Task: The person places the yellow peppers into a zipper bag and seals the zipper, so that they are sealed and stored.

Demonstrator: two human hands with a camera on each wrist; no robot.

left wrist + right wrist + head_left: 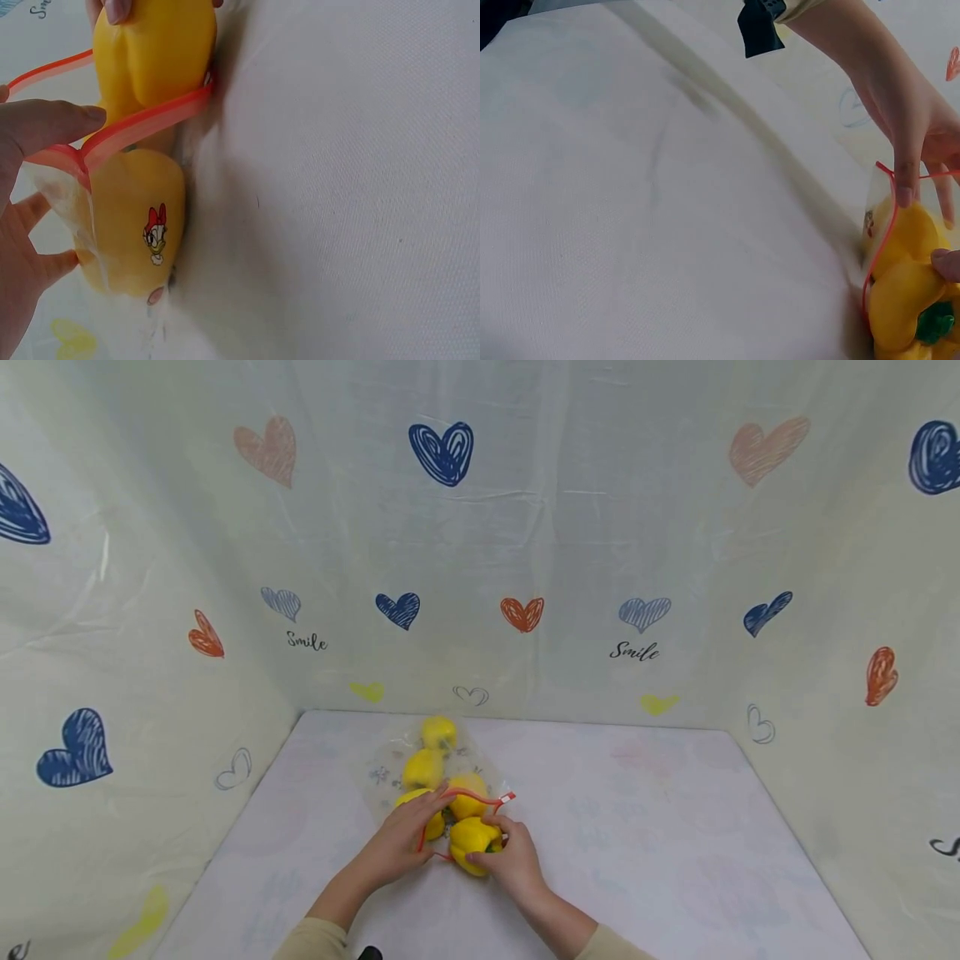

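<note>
In the head view a clear zip bag [382, 777] with a red edge lies on the table, several yellow bell peppers [423, 769] inside it. My left hand [405, 835] holds the bag's mouth; in the left wrist view the thumb [60, 120] reaches over the red edge [150, 120] while other fingers lie against the bag's outer side. At the mouth, my right hand [513, 856] grips another yellow bell pepper [471, 843] between thumb and fingers. Its green stem [934, 322] faces away from the bag in the right wrist view. A red slider [507, 797] sits at the edge's right end.
The white table [637, 843] carries a faint pattern. Pale sheets printed with hearts [442, 452] and the word Smile rise behind and at both sides of it. A small dark object [370, 953] shows at the near edge of the head view.
</note>
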